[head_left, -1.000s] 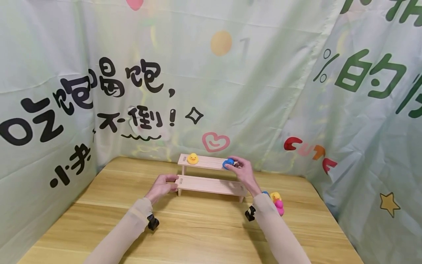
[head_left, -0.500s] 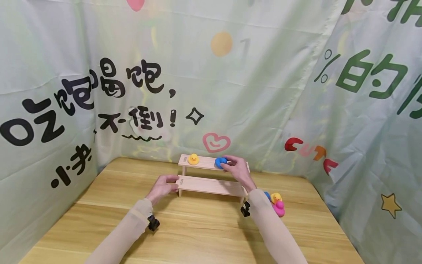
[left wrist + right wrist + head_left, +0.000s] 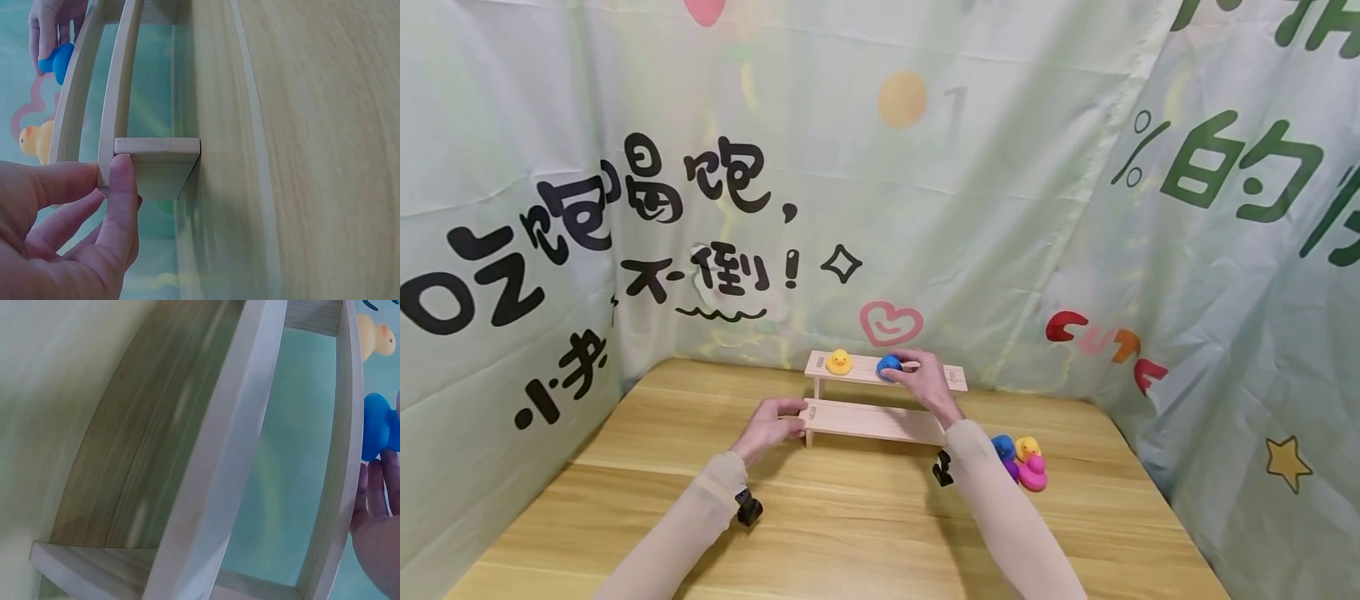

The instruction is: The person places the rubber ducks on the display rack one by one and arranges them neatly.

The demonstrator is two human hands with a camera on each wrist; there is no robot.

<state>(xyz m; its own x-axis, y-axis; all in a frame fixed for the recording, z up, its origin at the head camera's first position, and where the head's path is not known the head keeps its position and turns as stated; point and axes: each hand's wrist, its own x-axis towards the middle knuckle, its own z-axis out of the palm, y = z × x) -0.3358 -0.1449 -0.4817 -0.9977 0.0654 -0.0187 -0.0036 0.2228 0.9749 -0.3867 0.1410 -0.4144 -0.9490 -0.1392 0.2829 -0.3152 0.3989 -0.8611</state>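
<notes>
A small two-step wooden stand rises near the back of the table. My left hand pinches the left end of its lower step; in the left wrist view the thumb and fingers lie on either face of the board. At the upper step, my right hand holds a blue rubber duck by its right side. The right wrist view shows this blue duck right at the upper board, fingertips against it. To its left on the same step sits a yellow rubber duck, facing forward.
Right of the stand, several more rubber ducks cluster on the table: a blue one, a yellow one, a pink one and a partly hidden purple one. Printed cloth hangs close behind the wooden table.
My right hand has moved left along the upper step with the blue duck, bringing it closer to the yellow one. The left hand keeps its place on the lower step.
</notes>
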